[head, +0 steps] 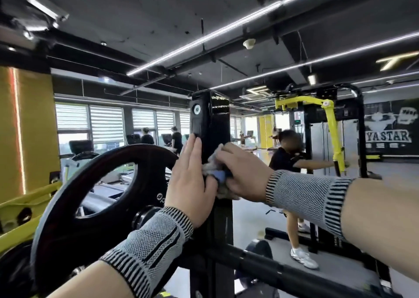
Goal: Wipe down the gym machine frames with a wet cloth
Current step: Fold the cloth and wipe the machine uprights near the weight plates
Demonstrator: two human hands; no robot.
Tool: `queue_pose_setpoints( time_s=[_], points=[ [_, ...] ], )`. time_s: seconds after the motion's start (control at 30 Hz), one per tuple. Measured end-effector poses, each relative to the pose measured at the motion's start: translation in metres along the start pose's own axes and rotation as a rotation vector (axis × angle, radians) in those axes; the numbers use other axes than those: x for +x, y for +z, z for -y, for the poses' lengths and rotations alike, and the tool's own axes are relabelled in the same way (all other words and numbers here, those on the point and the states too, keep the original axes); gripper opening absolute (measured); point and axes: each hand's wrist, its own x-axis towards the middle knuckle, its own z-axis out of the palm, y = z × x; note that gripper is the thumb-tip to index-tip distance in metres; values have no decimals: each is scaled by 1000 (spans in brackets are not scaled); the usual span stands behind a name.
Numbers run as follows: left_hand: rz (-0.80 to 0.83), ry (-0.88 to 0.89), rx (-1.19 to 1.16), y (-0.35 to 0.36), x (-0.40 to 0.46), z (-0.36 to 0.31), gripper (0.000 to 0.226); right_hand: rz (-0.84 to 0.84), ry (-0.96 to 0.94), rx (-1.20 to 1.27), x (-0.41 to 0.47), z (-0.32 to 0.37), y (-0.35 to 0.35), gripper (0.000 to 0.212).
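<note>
A glossy black upright post (217, 118) of a gym machine stands straight in front of me. My left hand (189, 179) lies flat against the post's left face with straight fingers pointing up. My right hand (242, 175) grips a crumpled grey and blue cloth (215, 168) and presses it on the post's front right face, right beside the left hand. Both wrists wear grey knitted sleeves.
A black weight plate (90, 193) hangs on a peg to the left of the post. A black crossbar (283, 272) runs low to the right. A person (290, 161) uses a yellow and black machine (331, 125) behind. Yellow frame parts (25, 207) sit at the left.
</note>
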Motion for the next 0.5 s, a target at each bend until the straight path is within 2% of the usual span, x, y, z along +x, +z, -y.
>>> queue_pose_setpoints(
  time_s=[0.07,0.17,0.23,0.4,0.5],
  points=[
    [-19,0,35,0,1,-1,73,-61,13,-17,15,-9,-13,24],
    [-57,12,108,-1,5,-1,70,-309,138,40,63,-18,-42,22],
    [-81,30,156,-3,7,1,67,-411,171,56,77,-21,-47,22],
    [-98,36,247,-6,8,6,59,-312,-138,59,51,-14,-27,25],
    [-101,61,267,-5,8,5,68,-433,-107,106,72,-23,-41,31]
  ],
)
